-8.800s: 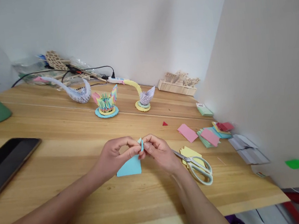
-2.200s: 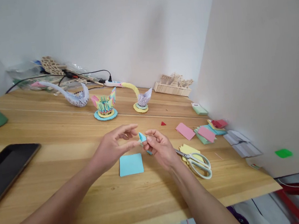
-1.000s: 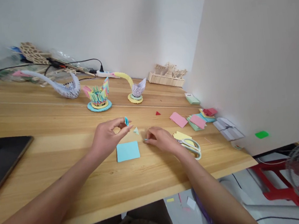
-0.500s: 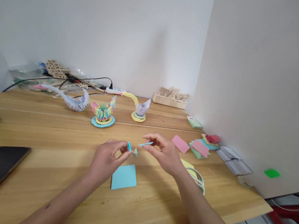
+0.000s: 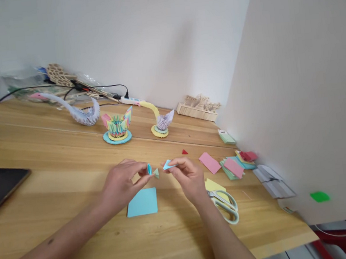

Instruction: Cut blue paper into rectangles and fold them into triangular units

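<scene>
Pale wall (image 5: 88, 27) filled the top of the frame. Worktop (image 5: 172, 238) spread below, wood-grained, out to the lower right.

Pile (image 5: 58, 74) of sticks, plastic and cable lay along the wall, upper left. Person's two hands at centre, near each other but apart, both raised in a pinch. Left hand (image 5: 121, 184): thumb and fingers drawn together on a cupped fold (image 5: 149, 169), blue, its open edge showing. Right hand (image 5: 191, 180): thumb against fingers, gripping a pointed fold (image 5: 167, 165), also blue, its tip toward the left of the frame.

Phone (image 5: 2, 186) at the left edge, screen dark. White swan (image 5: 85, 117) of folded paper, upper left, pink beak against the pile. Wood block (image 5: 197, 111) near the wall, upper right of centre. Scissors (image 5: 224, 205) right of the right wrist, partly over yellow paper (image 5: 216, 185). Blue paper (image 5: 142, 202) flat below the left hand. Bowl (image 5: 117, 127) of multicoloured folds stood upper centre; smaller yellow-necked swan (image 5: 163, 122) to its right.

Pink paper (image 5: 209, 162) right of centre. Red triangle (image 5: 184, 151) above the right hand. Green fold (image 5: 156, 173) showed just beside the left fingertips; touching or not, could not tell.
</scene>
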`<state>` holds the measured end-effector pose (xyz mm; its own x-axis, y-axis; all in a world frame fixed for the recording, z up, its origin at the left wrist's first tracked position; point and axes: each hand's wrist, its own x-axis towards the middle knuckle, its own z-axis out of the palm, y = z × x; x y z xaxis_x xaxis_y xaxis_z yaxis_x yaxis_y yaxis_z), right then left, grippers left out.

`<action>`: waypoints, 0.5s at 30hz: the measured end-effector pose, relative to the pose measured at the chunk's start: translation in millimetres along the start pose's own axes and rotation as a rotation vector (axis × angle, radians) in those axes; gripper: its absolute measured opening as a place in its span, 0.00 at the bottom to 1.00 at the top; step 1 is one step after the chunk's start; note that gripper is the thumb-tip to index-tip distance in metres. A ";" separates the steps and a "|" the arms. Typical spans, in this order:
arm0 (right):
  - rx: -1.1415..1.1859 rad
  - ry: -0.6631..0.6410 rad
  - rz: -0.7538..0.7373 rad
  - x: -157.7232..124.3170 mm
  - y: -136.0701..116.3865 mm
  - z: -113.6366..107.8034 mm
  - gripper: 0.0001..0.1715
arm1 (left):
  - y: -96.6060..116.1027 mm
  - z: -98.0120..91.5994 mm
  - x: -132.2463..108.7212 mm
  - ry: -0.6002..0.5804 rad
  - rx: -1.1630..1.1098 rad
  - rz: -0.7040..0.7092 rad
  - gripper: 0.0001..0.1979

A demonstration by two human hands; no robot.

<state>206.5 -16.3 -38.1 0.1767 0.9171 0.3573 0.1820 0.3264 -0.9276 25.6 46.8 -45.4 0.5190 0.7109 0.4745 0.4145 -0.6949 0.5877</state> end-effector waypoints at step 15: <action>0.109 0.031 0.086 -0.9 2.7 8.4 0.13 | -1.3 -0.9 0.2 -0.010 0.006 0.025 0.07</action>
<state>198.7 -14.3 -41.8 0.2170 0.9359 0.2777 0.0585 0.2715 -0.9607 24.4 47.9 -45.5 0.5370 0.6923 0.4821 0.4058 -0.7130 0.5718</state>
